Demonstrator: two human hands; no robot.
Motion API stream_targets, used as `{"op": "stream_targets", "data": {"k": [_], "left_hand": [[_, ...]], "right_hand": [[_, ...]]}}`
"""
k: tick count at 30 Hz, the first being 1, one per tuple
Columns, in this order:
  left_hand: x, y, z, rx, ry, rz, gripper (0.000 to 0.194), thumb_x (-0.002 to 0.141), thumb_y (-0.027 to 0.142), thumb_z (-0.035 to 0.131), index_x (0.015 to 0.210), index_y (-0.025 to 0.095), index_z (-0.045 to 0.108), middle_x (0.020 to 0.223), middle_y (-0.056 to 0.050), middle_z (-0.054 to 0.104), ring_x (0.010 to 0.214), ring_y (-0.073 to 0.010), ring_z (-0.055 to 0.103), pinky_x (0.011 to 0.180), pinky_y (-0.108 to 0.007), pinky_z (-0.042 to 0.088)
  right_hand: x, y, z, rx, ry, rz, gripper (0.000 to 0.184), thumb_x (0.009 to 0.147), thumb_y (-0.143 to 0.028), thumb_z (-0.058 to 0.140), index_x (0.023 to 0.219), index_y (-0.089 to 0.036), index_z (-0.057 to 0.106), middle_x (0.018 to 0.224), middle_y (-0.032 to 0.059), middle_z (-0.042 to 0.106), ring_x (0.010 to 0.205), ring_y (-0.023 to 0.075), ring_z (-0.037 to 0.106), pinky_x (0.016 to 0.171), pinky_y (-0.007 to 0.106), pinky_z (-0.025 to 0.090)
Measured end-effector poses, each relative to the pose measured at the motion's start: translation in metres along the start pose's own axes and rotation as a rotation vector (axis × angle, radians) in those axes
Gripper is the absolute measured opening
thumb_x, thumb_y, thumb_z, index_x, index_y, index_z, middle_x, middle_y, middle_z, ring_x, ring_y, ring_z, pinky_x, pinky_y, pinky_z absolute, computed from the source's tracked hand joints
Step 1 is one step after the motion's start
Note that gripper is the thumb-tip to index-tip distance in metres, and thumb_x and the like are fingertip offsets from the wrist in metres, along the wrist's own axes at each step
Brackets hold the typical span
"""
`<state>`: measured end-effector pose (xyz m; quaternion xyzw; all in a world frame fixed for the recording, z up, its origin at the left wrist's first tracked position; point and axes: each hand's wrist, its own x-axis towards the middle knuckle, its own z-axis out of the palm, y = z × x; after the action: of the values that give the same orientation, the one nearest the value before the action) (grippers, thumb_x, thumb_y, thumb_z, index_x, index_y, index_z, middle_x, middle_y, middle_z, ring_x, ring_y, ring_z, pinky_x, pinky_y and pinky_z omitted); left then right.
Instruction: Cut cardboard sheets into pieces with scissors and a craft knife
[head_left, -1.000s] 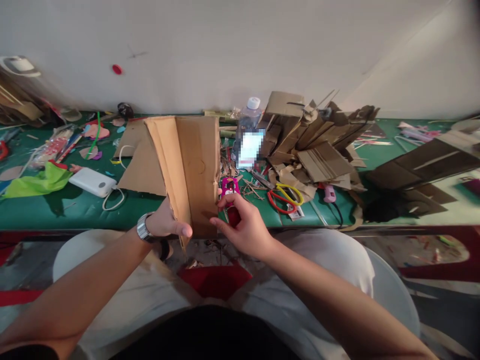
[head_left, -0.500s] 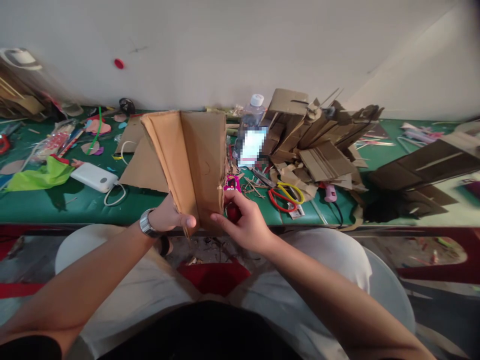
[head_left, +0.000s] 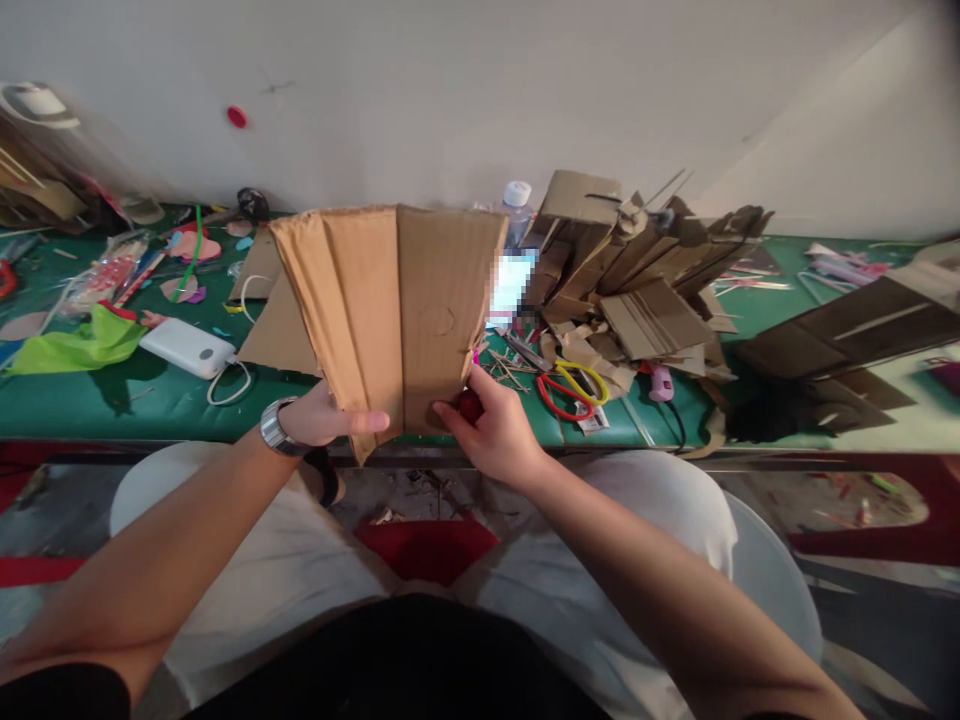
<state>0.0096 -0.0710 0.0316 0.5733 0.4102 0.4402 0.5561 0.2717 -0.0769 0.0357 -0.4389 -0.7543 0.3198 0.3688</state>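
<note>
A creased sheet of brown cardboard stands upright between my hands, folded along several vertical lines. My left hand, with a metal watch at the wrist, grips its lower left edge, thumb across the front and fingers behind. On the lower right edge my right hand is closed, its thumb on the front face. A dark red round thing shows by the right fingers; I cannot tell whether it is held or lies behind. The cardboard partly hides a lit screen.
On the green tabletop lie a white power bank, scissors with red and yellow handles, and a pink tool with a cord. A capped bottle and stacked cardboard pieces stand behind. Larger folded cardboard lies right.
The cardboard has opened wider, its right panel swinging to the right and covering more of the screen and bottle. My hands have moved slightly apart, still gripping it.
</note>
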Motion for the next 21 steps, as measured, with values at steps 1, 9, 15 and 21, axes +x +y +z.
{"op": "stream_targets", "data": {"k": [1, 9, 15, 21], "left_hand": [[-0.001, -0.005, -0.002, 0.015, 0.014, -0.012, 0.071, 0.064, 0.051, 0.097, 0.127, 0.026, 0.078, 0.113, -0.010, 0.083, 0.127, -0.0433, 0.069, 0.115, -0.059, 0.053], [0.006, -0.013, 0.009, 0.030, 0.264, 0.032, 0.053, 0.083, 0.060, 0.083, 0.121, 0.023, 0.080, 0.119, -0.010, 0.081, 0.138, -0.0358, 0.063, 0.127, -0.051, 0.041], [0.008, -0.003, 0.025, 0.202, 0.313, 0.172, 0.047, 0.095, 0.063, 0.068, 0.117, 0.024, 0.079, 0.116, -0.010, 0.080, 0.145, -0.0331, 0.055, 0.132, -0.046, 0.030], [0.000, -0.017, 0.031, 0.154, 0.329, 0.163, 0.036, 0.092, 0.060, 0.073, 0.104, 0.026, 0.077, 0.109, -0.009, 0.079, 0.141, -0.0345, 0.058, 0.128, -0.045, 0.036]], "right_hand": [[0.001, 0.001, 0.000, -0.001, 0.019, 0.003, 0.016, 0.090, -0.026, 0.067, 0.104, -0.021, 0.062, 0.070, -0.0040, 0.055, 0.064, 0.0144, 0.045, 0.060, 0.026, 0.038], [0.005, -0.003, -0.003, -0.043, 0.081, 0.015, 0.013, 0.090, -0.029, 0.068, 0.097, -0.021, 0.062, 0.077, -0.0002, 0.063, 0.067, 0.0160, 0.053, 0.063, 0.028, 0.041], [0.004, 0.000, 0.006, -0.099, 0.082, -0.067, 0.007, 0.094, -0.024, 0.063, 0.100, -0.021, 0.061, 0.088, 0.0055, 0.068, 0.078, 0.0211, 0.061, 0.070, 0.031, 0.046], [-0.001, 0.005, 0.021, -0.145, 0.055, -0.136, 0.009, 0.096, -0.018, 0.056, 0.090, -0.023, 0.052, 0.091, 0.0067, 0.064, 0.073, 0.0202, 0.056, 0.065, 0.031, 0.043]]}}
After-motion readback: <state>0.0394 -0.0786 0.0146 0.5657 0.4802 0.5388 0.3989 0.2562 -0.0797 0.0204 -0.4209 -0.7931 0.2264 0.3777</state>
